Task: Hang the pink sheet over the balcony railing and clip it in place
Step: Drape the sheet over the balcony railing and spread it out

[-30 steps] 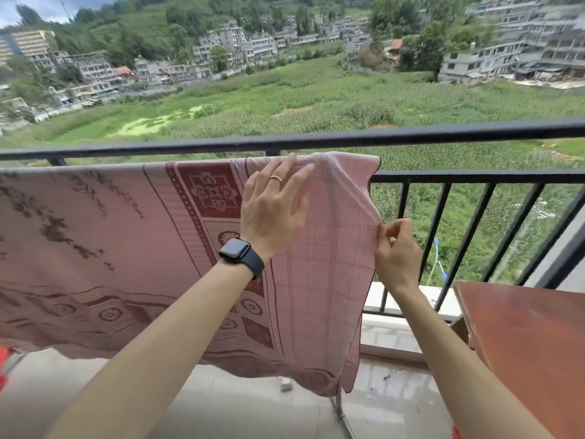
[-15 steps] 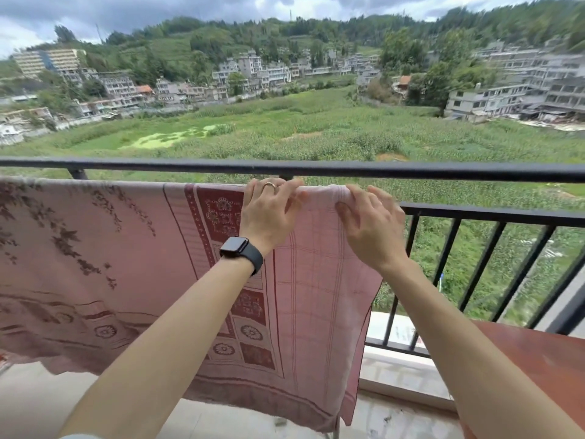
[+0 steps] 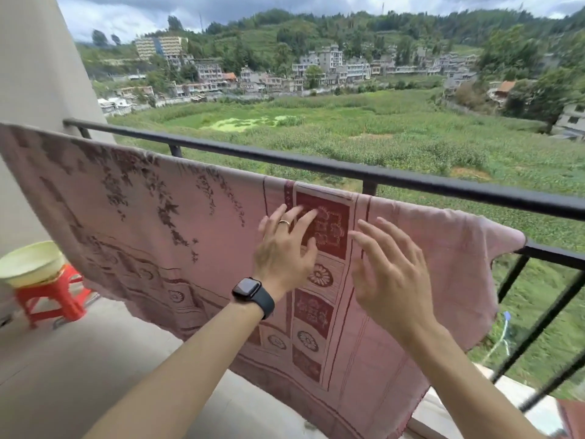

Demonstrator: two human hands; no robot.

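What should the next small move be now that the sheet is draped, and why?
Probably fetch a clip. The pink sheet already hangs over the lower rail, both the left hand and the right hand are open and hold nothing, and no clip shows on the sheet or anywhere in view.

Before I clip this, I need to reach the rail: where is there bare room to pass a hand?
Free: the lower rail right of the sheet corner, with open gaps between the bars below; also the top rail, bare along its length. Crowded: the middle, where both hands, left and right, hover open at the sheet, and the stool corner holding a basin.
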